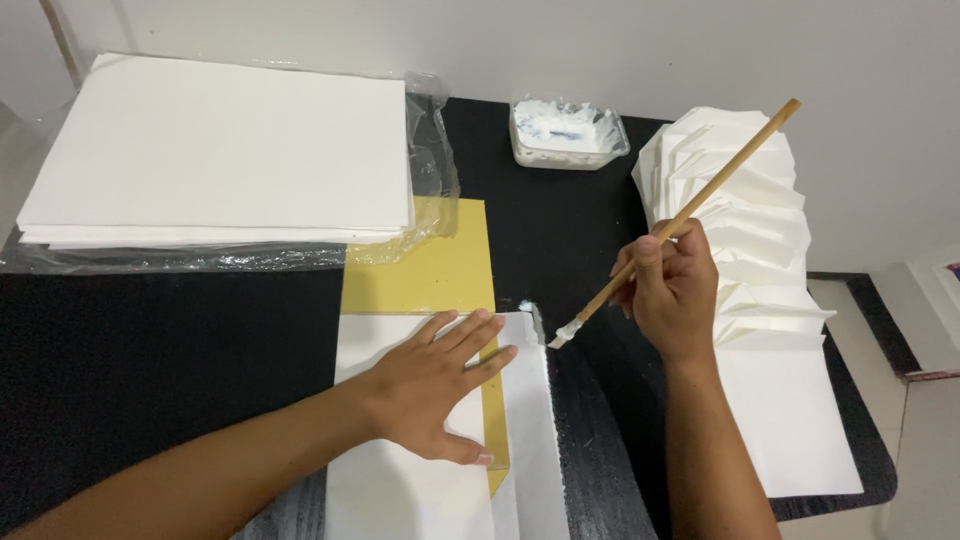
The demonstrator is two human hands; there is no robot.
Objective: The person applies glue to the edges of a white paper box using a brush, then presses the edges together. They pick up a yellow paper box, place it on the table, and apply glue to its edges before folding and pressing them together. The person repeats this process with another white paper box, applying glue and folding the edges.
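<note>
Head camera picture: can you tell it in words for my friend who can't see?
A person's right hand holds a wooden brush with white paste on its tip, while the left hand presses flat on folded white paper over a yellow board. A paste tub and paper stacks sit on the black table.
</note>
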